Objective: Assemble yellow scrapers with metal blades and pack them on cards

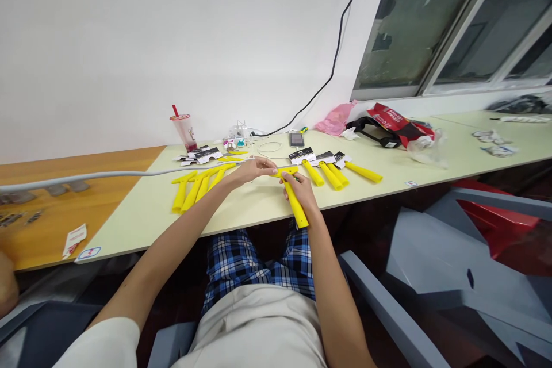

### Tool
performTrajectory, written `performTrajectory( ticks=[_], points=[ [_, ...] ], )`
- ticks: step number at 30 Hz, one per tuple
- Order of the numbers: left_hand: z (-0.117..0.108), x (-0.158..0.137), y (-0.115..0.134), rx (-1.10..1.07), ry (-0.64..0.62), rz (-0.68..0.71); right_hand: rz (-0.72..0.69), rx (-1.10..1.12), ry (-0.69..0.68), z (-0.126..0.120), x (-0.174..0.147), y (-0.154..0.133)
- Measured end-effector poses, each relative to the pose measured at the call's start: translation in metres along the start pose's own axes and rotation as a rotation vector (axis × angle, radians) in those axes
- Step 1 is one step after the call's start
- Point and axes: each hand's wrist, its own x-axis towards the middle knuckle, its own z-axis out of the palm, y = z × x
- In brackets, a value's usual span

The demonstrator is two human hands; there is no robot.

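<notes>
Broadly, a long pale-green table point(241, 207) runs across the view under a white wall, with a window up at two o'clock and a wooden bench top point(64, 184) adjoining it at nine o'clock. Both forearms reach forward from the lower edge and converge near the table's front edge — the left arm slanting up from seven o'clock, the right rising more steeply from five o'clock. The right hand point(302, 190) is curled closed around a yellow handle point(294, 200), fingers wrapped over its upper part. That handle's long axis runs from about eleven o'clock, where its head lies on the table, down to five o'clock, where its free end juts past the table edge above the checked shorts. The left hand point(254, 169) lies palm down, its fingertips pinched on the handle's head end at the right. At nine o'clock from the hands lies a cluster of bare yellow handles point(194, 187); at two o'clock, a row of yellow handles with black cards point(328, 169). Behind them stand a drink cup point(184, 129) with a red straw, a pink bag point(336, 119) and a red packet point(394, 118).
</notes>
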Motion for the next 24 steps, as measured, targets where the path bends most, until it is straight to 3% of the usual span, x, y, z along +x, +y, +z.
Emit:
performTrajectory(
  ticks=[13,24],
  points=[
    [0.002,0.006,-0.010,-0.348,-0.070,-0.097,0.118,-0.023,-0.036,-0.001,-0.002,-0.006],
    [-0.003,0.002,-0.009,-0.369,-0.184,-0.113,0.156,-0.099,-0.121,-0.002,-0.004,-0.009]
  ],
)
